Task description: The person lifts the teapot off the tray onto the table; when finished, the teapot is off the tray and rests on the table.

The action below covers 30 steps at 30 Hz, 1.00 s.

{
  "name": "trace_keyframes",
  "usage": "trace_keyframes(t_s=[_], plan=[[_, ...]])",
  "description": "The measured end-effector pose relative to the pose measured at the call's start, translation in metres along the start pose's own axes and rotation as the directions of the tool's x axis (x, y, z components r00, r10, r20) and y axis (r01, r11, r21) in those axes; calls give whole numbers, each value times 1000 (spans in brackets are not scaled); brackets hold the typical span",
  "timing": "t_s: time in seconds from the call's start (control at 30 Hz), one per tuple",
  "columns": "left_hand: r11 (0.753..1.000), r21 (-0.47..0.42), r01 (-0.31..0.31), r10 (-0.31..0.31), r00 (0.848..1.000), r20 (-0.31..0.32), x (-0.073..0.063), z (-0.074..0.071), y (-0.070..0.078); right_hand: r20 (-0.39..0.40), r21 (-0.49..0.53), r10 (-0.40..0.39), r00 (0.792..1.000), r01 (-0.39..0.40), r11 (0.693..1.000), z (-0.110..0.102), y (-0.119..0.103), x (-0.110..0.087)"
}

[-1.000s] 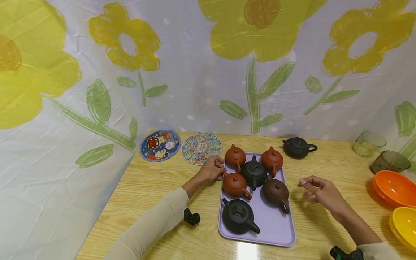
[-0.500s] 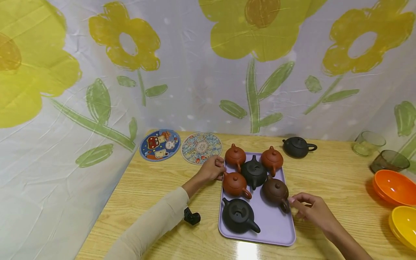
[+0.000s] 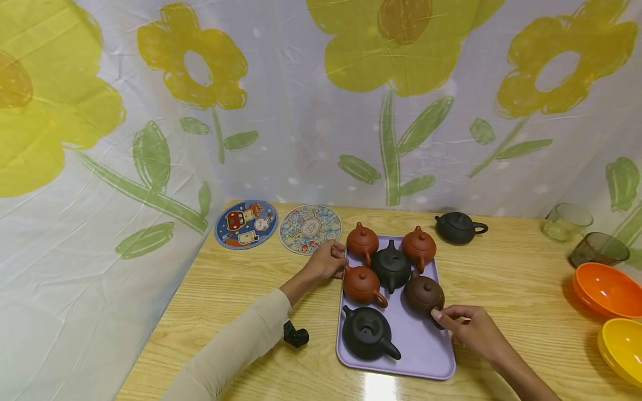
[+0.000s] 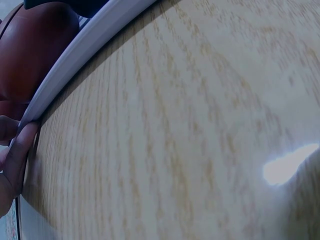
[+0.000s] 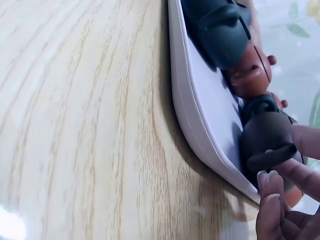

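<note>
A lilac tray (image 3: pixel 418 359) bears several small clay teapots. My left hand (image 3: pixel 326 260) pinches the tray's left rim, beside an orange-red teapot (image 3: pixel 360 283); the left wrist view has the fingertips around that rim. At the tray's right side my right hand (image 3: pixel 473 328) grips the handle of a dark brown teapot (image 3: pixel 420 292). In the right wrist view a finger passes through the handle loop (image 5: pixel 272 156) with the thumb above it. A black teapot (image 3: pixel 391 267) stands mid-tray, another black teapot (image 3: pixel 366 333) at the near left, and two orange-red ones at the far end.
Behind the tray to the right stands a further black teapot (image 3: pixel 458 227) on the wooden table. Two round patterned mats (image 3: pixel 246 224) lie at the back left. Glass cups (image 3: pixel 599 249), an orange bowl (image 3: pixel 607 289) and a yellow bowl (image 3: pixel 622 348) line the right side.
My right hand has moved left from the bare table to the dark brown teapot and taken its handle. My left hand has stayed at the tray rim.
</note>
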<state>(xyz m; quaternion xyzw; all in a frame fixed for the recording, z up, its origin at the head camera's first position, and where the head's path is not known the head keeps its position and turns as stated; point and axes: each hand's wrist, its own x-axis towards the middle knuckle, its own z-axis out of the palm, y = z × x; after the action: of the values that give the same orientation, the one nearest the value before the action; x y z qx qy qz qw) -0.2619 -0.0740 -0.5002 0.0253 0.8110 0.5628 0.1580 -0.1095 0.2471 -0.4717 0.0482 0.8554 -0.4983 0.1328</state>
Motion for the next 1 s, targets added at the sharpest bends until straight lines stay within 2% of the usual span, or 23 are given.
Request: trace_keyframes(t_s=[0.3,0.73,0.83,1.0], plan=[[1000,-8,2,-2,1000,-3,-1,0,1,-6,-32,-20,1000,20,999,7,-4,0],[1000,-19,2,-2,1000,2,0,0,0,-24,-77,55,998,-57,995,6,-17,-3],[1000,-15,4,-3,1000,3,1,0,-1,-8,-53,69,998,-69,996,4,-17,-2],[1000,-12,9,-9,1000,4,0,-1,-1,23,45,103,994,-104,994,2,-14,-2]])
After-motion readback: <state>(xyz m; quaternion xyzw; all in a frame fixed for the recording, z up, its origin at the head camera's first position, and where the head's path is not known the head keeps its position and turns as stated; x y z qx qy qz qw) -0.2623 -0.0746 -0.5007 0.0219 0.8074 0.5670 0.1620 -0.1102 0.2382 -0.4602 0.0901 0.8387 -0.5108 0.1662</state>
